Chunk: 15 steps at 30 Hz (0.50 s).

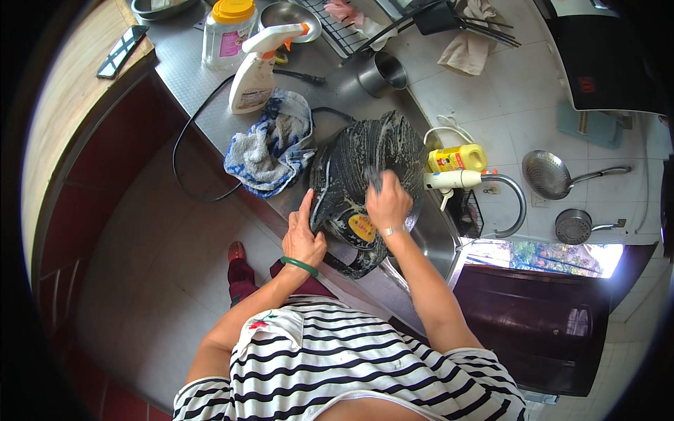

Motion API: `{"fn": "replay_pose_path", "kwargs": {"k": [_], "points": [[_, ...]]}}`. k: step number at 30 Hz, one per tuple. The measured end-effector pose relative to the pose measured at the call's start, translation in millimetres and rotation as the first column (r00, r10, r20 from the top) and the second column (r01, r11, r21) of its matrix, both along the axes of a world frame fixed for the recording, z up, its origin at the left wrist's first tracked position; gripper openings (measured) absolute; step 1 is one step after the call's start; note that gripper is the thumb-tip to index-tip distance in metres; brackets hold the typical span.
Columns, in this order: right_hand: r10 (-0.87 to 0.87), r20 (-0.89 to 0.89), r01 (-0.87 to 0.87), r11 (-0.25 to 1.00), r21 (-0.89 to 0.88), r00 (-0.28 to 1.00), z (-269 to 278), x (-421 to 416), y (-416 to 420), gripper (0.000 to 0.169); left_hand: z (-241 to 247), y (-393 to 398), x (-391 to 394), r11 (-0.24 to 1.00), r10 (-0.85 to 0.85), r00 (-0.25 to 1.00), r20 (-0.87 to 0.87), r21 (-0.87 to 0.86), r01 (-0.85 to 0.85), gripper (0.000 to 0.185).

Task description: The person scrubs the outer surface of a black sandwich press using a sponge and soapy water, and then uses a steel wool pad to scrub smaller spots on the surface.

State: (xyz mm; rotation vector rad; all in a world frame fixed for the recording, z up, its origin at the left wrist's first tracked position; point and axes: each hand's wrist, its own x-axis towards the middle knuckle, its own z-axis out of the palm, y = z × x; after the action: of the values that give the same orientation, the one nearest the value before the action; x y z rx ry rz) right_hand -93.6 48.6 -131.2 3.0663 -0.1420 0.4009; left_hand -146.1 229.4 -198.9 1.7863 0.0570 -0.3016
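A black electric appliance (345,181) lies over the steel counter and the edge of the sink, smeared with whitish suds. On it is an oval yellow control panel (362,227), with a black handle (358,266) at the end nearest me. My left hand (305,237) holds its left rim, index finger stretched along the edge. In my right hand (388,202) is a dark grey scrubbing pad (374,179), pressed to the suds above the panel; blur hides its exact kind. A blue-and-grey towel (271,144) lies crumpled left of the appliance.
Beyond the towel stand a white spray bottle (254,79), a clear jar (226,39) with a yellow lid and a steel cup (383,73). A black power cord (176,142) hangs over the counter edge. To the right are a yellow bottle (458,158), the faucet (518,200) and the sink (434,244).
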Motion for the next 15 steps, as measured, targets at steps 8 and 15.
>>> {"fn": "replay_pose_path", "kwargs": {"k": [8,15], "points": [[0.000,-0.042,-0.002,0.999,-0.047,0.999,-5,54,0,0.029,3,0,-6,0.999,-0.031,0.999,-0.039,-0.035,0.029,0.091],[-0.258,-0.105,0.249,0.964,-0.095,0.960,-4,157,-11,0.031,2,-2,-7,0.999,-0.017,1.000,0.005,-0.029,0.017,0.091]]}}
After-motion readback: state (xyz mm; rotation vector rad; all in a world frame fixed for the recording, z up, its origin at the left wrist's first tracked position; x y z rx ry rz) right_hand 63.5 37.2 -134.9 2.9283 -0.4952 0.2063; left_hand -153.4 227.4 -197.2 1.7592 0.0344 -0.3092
